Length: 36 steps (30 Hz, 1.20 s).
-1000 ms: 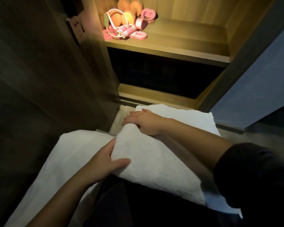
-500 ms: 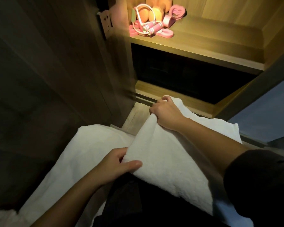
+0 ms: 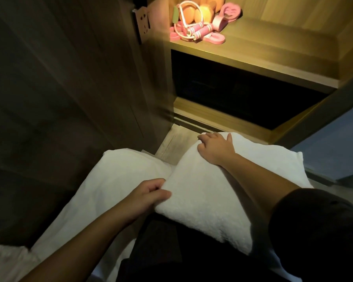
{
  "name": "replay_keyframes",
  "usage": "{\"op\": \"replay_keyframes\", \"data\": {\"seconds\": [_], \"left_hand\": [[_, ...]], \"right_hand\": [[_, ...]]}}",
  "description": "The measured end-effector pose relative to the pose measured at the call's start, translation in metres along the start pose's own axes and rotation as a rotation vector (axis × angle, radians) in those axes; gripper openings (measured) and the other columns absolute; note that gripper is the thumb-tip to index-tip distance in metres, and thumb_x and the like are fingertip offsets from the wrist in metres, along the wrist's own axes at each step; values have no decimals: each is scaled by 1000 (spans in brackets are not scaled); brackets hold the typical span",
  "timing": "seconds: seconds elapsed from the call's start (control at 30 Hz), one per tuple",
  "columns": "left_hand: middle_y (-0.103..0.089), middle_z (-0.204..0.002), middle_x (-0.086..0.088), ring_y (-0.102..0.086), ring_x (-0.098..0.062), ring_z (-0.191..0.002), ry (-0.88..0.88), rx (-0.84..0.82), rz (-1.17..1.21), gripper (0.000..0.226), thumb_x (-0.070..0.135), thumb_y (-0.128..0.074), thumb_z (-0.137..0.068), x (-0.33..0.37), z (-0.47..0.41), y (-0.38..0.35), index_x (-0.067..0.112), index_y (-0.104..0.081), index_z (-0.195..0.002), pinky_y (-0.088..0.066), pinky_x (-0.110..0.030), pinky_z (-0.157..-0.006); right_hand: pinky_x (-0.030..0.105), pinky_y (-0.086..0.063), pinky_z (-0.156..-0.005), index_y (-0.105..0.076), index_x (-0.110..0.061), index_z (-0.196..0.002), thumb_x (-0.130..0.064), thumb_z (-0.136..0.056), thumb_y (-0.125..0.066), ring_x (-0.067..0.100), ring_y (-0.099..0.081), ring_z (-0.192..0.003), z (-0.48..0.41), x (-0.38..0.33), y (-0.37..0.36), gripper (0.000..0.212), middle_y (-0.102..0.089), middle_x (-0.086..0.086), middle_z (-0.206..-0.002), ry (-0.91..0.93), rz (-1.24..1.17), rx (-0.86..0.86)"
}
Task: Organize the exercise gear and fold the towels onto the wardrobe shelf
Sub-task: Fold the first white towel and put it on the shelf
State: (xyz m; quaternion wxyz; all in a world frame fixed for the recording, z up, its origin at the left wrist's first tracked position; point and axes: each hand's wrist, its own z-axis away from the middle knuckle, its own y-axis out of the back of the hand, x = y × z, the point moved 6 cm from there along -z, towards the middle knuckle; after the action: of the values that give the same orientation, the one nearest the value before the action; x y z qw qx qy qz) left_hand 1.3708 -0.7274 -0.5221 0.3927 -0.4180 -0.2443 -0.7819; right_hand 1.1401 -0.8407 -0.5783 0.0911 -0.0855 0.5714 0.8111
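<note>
Towel (image 3: 202,206), white and fluffy, lies folded across the person's lap, low down in front of the open wardrobe (image 3: 167,82) and not on the shelf (image 3: 273,55). The left hand (image 3: 149,196) has its grip clamped on the near corner of the towel, with the thumb on top and the fingers tucked under. The right hand (image 3: 216,149) is on the far corner. Its thumb lies flat on top and its fingers curl down over the edge, so its grip is closed round the towel too. A second towel (image 3: 118,180) lies just beside it on the left, touching it. Up on the lit shelf, the exercise gear (image 3: 200,27) sits in a pile at the left end: pink handles, a pink and white rope, and orange round things behind. A dark sleeve (image 3: 314,231) covers the right upper arm.
</note>
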Motion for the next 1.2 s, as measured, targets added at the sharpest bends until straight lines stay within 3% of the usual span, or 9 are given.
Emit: {"op": "replay_keyframes", "data": {"seconds": [0.07,0.17,0.3,0.47,0.57,0.7,0.87,1.03,1.2], "left_hand": [[-63,-101,-16,-61,-30,-93,130,-40,-126,72,62,-65,-69,-3,-14,2,0,-57,-104,-50,-44,-88],[-54,-115,5,-55,-14,-94,301,9,-406,57,73,-47,-84,7,-56,1,26,-47,-116,-48,-35,-71],[-53,-111,7,-53,-15,-84,238,111,-621,69,69,-46,-75,38,-139,-30,34,-35,-134,-43,-29,-57],[-40,-147,-12,-46,-39,-126,255,299,-661,74,51,-47,-91,70,-220,-55,19,-20,-152,-46,-47,-91],[-41,-147,-11,-44,-33,-128,2,177,-961,51,38,-34,-98,88,-247,-76,16,-37,-144,-41,-47,-104],[-61,-120,-8,-55,-27,-104,-236,-14,-1186,40,43,-30,-100,104,-260,-92,17,-56,-116,-44,-41,-91],[-60,-121,-3,-53,-21,-102,-151,-200,-1201,58,67,-27,-95,101,-275,-81,22,-56,-118,-44,-39,-88],[-71,-89,4,-66,-17,-87,1,-360,-1120,64,78,-39,-85,109,-281,-80,23,-72,-84,-51,-38,-89],[-56,-135,1,-52,-25,-123,170,-455,-1260,95,92,-36,-62,116,-281,-76,25,-59,-125,-35,-47,-111]], "right_hand": [[64,0,-115,-37,-31,-146,-47,-100,-22,24,-24,-146,2,7,3,51,-35,-1,-156,-8,-34,7],[60,0,-116,-33,-33,-149,-54,-101,-19,23,-15,-149,11,29,11,54,-26,-2,-160,-51,-73,29],[57,-4,-117,-27,-34,-151,-55,-102,-18,23,-18,-148,42,84,18,54,-23,-2,-161,-198,-100,110],[59,-4,-118,-42,-29,-144,-58,-100,-18,26,-35,-140,75,156,19,58,-44,1,-150,-403,2,86],[58,-14,-116,-50,-25,-137,-56,-100,-22,27,-42,-134,71,170,23,55,-50,4,-144,-414,39,79],[47,-38,-102,-58,-17,-123,-54,-100,-27,28,-55,-112,57,176,29,53,-61,9,-126,-365,4,58],[38,-45,-84,-62,-20,-114,-67,-96,-20,20,-57,-92,49,191,29,65,-67,4,-113,-340,-57,-3],[35,-46,-74,-66,-30,-103,-94,-70,-17,16,-58,-85,54,216,23,87,-66,-5,-103,-412,-197,-179],[32,-53,-66,-71,-35,-83,-107,-36,-39,13,-68,-84,66,239,24,91,-69,-18,-88,-523,-448,-389]]}}
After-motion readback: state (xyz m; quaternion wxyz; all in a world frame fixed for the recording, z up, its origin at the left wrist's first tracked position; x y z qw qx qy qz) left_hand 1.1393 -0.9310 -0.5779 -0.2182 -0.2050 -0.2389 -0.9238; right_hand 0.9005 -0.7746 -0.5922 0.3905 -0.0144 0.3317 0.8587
